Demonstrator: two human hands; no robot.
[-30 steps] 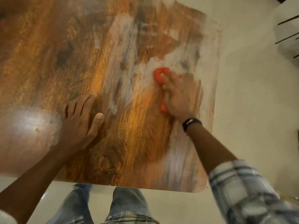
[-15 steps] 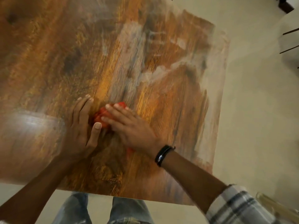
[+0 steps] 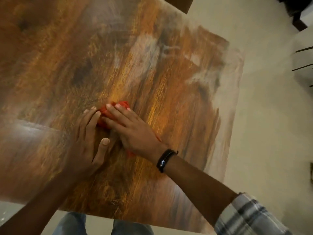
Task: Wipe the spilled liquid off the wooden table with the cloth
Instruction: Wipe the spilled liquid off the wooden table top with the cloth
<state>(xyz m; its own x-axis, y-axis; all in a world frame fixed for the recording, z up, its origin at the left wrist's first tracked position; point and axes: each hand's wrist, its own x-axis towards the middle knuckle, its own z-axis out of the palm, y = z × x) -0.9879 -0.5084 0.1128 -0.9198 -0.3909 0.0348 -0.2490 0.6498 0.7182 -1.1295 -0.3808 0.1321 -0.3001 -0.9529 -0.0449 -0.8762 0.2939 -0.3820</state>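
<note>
Head view looks down on the wooden table (image 3: 55,61), where the right hand (image 3: 130,128) lies flat, fingers spread, pressing a bunched red cloth (image 3: 118,107) against the top near the middle. The left hand (image 3: 86,141) rests open and flat just beside it, fingertips touching the cloth's edge, holding nothing. Pale, streaky smears (image 3: 218,89), probably the remaining liquid though motion blur makes this uncertain, lie well apart toward the far right edge. With the cloth wadded small, a stroke could merely spread the film or push it over the edge onto the floor (image 3: 271,116).
</note>
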